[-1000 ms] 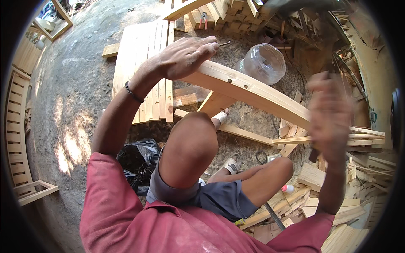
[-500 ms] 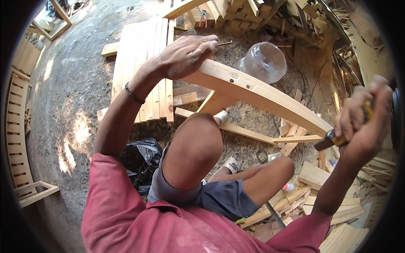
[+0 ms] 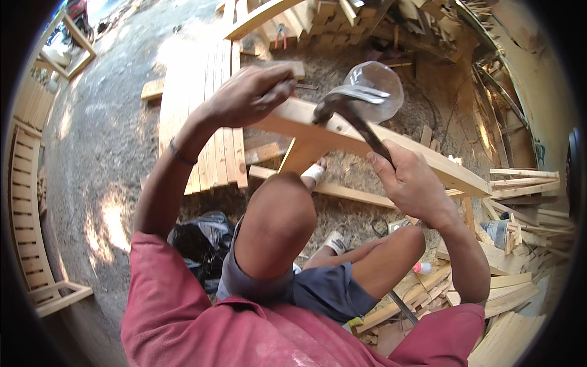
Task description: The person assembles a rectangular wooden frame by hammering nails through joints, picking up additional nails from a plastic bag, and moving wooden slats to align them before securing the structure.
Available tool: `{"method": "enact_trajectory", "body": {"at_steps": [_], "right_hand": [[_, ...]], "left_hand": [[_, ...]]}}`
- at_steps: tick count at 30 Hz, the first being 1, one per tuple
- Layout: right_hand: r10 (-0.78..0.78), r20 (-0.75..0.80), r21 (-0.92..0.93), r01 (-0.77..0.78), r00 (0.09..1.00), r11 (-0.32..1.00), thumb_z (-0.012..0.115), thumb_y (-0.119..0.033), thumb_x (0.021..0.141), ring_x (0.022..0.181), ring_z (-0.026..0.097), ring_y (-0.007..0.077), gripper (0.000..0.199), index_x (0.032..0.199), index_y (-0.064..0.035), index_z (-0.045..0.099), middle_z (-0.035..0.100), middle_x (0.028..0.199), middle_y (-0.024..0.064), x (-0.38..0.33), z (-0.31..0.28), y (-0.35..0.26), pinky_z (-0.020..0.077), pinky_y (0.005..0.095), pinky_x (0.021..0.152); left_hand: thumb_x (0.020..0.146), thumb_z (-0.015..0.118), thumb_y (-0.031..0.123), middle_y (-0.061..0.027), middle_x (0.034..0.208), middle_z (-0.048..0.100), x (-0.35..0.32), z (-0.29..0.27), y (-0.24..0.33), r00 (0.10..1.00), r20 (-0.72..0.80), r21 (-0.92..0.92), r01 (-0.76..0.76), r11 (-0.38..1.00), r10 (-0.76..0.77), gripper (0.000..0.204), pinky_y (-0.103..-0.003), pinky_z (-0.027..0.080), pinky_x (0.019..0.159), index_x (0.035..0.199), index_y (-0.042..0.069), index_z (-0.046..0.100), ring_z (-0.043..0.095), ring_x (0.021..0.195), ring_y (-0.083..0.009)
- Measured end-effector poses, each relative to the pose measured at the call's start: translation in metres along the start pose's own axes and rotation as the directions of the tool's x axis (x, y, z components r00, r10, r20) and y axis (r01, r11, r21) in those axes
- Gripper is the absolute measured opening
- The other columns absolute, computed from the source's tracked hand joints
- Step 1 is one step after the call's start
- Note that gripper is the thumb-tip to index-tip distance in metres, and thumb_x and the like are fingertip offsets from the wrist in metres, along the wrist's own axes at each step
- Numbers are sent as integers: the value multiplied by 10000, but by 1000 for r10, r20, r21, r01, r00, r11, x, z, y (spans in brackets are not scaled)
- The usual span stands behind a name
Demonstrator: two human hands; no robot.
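Observation:
My right hand (image 3: 416, 183) grips a claw hammer (image 3: 367, 131) by its dark handle. The hammer head is low over the top face of a curved wooden beam (image 3: 440, 165), next to a dark hole; whether it touches the wood I cannot tell. My left hand (image 3: 260, 95) is curled closed at the beam's left end, fingers folded. What it holds, if anything, is hidden. A wooden crosspiece (image 3: 299, 153) runs from under the beam down toward my foot.
A clear plastic container (image 3: 382, 79) sits behind the beam. Planks (image 3: 202, 110) lie side by side at left, with a black plastic bag (image 3: 199, 244) nearer me. Scrap wood (image 3: 501, 293) is piled at right. Red-handled pliers (image 3: 280, 37) stand at the back. A slatted frame (image 3: 27, 214) is far left.
My right hand has swung the hammer from the raised far right down and leftward to the beam. My left hand has shifted slightly left and down, its fingers more curled.

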State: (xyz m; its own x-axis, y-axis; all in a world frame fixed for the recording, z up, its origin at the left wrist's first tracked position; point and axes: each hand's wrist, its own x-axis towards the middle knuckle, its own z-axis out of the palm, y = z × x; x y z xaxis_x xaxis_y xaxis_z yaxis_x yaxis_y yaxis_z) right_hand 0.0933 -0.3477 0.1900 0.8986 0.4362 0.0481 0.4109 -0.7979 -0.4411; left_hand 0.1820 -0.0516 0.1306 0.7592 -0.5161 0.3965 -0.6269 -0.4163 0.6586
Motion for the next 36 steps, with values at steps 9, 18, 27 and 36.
{"method": "enact_trajectory", "body": {"at_steps": [9,18,27,36], "right_hand": [[353,17,781,-233,936,579,479,-369,1044,445,381,41,330,942,-57,506,419,581,-28,-60,-10,-6,326,230,406],[414,74,853,-273,907,445,450,-372,1053,428,375,27,331,957,-57,490,418,580,-31,-76,3,14,336,202,387],[388,98,830,-291,916,477,481,-357,1044,445,370,18,321,987,-43,512,427,599,-46,-72,6,15,334,204,396],[335,81,687,-296,939,664,509,-237,1031,519,437,51,243,1024,1,559,468,621,-26,-66,2,10,347,243,479]], "left_hand": [[877,703,142,-72,857,612,5,-9,18,981,38,210,-196,958,192,140,-361,484,702,994,70,735,605,822,-235],[887,692,203,-74,818,612,18,8,23,972,82,189,-230,955,218,128,-398,475,691,943,106,752,608,795,-243],[848,725,164,-75,852,659,16,13,21,962,57,226,-274,935,268,144,-392,500,737,963,85,759,628,837,-256],[831,733,124,-65,832,633,17,12,19,961,82,175,-276,945,266,137,-371,501,717,959,78,750,618,821,-242]]}}
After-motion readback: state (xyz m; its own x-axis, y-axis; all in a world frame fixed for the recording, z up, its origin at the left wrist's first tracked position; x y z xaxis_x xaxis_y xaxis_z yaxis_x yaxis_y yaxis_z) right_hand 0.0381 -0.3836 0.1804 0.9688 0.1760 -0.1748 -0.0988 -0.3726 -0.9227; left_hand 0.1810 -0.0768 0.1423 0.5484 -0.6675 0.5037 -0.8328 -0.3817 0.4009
